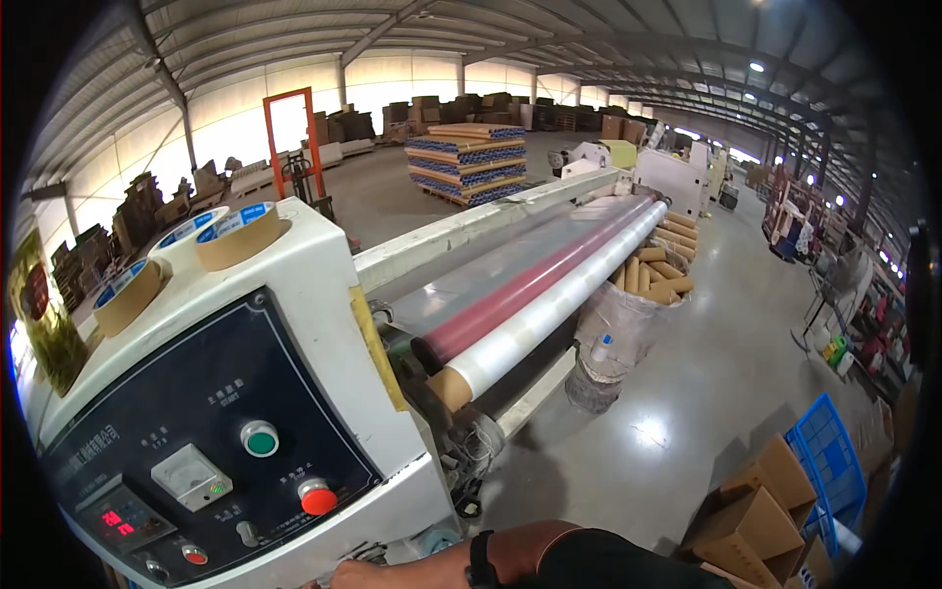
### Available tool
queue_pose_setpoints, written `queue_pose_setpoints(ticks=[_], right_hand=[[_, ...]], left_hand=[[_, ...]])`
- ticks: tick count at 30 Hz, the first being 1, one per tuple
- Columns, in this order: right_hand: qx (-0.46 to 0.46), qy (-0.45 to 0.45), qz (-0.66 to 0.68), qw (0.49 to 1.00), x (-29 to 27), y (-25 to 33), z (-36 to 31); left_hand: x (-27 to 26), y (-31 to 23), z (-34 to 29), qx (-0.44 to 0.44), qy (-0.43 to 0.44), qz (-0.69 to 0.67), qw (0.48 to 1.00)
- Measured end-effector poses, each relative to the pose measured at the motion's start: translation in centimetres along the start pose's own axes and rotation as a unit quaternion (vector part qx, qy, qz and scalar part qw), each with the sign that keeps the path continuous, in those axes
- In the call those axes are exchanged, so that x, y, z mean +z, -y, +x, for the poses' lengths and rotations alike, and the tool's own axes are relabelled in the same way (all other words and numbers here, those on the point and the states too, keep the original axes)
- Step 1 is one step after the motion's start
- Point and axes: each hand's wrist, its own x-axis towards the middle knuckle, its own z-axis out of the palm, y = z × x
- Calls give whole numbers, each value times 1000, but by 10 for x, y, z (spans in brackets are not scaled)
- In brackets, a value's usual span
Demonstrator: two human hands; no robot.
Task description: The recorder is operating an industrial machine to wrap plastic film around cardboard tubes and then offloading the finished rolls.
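I'm resting one hand point(358, 574), side and grip unclear, against the white machine's dark control panel point(211, 432); other hand unseen. Panel's looking rigid, buttons small: fingertip pressing only.

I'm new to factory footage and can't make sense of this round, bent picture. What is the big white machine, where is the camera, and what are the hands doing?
The camera sits on a person's head, looking down; its wide lens bends straight lines. The white machine winds clear film onto a long roll beside a red roller. Its dark control panel has a green button and a red button. Tape rolls lie on top. One hand, with a black wristband, touches the panel's lower edge; which hand is unclear. Nothing is visibly held.
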Motion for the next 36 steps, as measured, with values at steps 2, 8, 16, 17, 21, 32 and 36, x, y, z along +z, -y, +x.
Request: queue_pose_setpoints(ticks=[2,8,16,17,21,32,36], right_hand=[[-1,-7,12,1000,-2,0,2],[4,13,33,999,1,-2,8],[-10,3,19,1000,16,-6,9],[-11,-5,19,1000,15,-6,8],[-18,-7,25,999,20,-7,6],[-30,-25,13,999,21,-6,6],[-47,-44,7,998,22,-6,6]], left_hand=[[-2,-2,0,7,-11,-1,1000],[-6,-5,2,-26,-2,23,999],[-2,-3,3,-44,-8,8,999],[-2,-4,3,-43,-9,9,999],[-2,-9,1,-46,-12,15,999],[-4,-13,2,-56,-18,5,998],[-6,-11,0,-50,-16,0,999]])
